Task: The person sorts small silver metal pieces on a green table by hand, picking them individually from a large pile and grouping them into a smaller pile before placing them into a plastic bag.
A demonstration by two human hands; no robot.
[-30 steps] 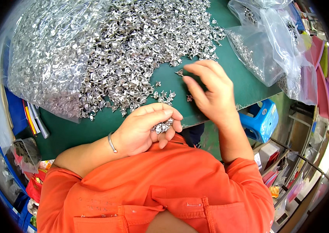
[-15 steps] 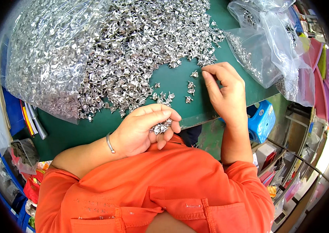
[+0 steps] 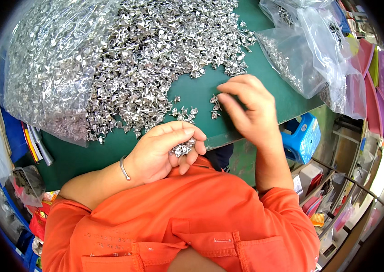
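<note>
My left hand (image 3: 162, 145) is cupped near the table's front edge, its fingers curled round a small handful of shiny metal pieces (image 3: 184, 148). Each piece looks like a tiny bent clip; the exact kind is too small to tell. My right hand (image 3: 251, 106) hovers low over the green table, thumb and forefinger curved and a little apart. Right by its fingertips lies a short row of loose metal pieces (image 3: 215, 107). Another small cluster of pieces (image 3: 184, 114) rests just beyond my left fingers. A large heap of metal pieces (image 3: 155, 54) spreads over the far table.
A big clear plastic bag (image 3: 51, 77) full of pieces lies at the left of the green table (image 3: 242, 127). More clear bags (image 3: 310, 50) sit at the far right. A blue stool (image 3: 302, 138) stands beside the table; pens (image 3: 35, 143) are at the left edge.
My right hand has moved left and slightly toward me. The farthest loose piece now sits closer to the row beside it. My left hand keeps its handful in the same cupped pose.
</note>
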